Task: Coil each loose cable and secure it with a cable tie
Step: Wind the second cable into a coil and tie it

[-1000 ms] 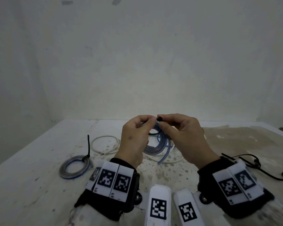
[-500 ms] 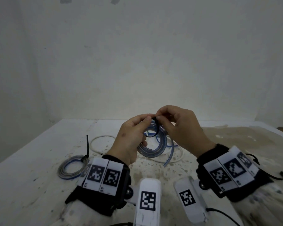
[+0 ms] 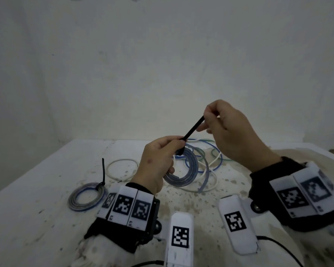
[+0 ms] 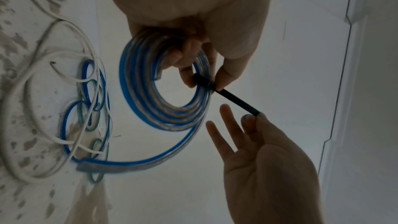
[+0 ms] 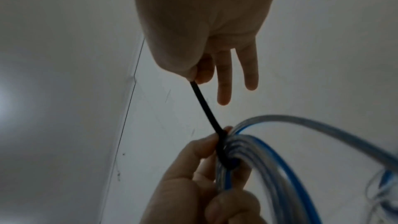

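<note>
My left hand holds a coiled clear-and-blue flat cable above the table, thumb and finger pinching the coil at the head of a black cable tie. The tie is looped round the coil. Its black tail runs up and right to my right hand, which pinches the tail's end between thumb and forefinger; the other fingers are spread. In the right wrist view the cable tie is taut between both hands and the coil hangs below. One loose end of the cable trails onto the table.
A tied clear-and-blue coil with an upright black tie lies at the left. A white cable loop and a tangle of blue, green and white loose wires lie on the stained white table. A wall stands behind.
My right hand has risen up and right, drawing the black tie's tail out from the coil. The tie's loop has closed tighter. The left hand keeps its hold on the coil.
</note>
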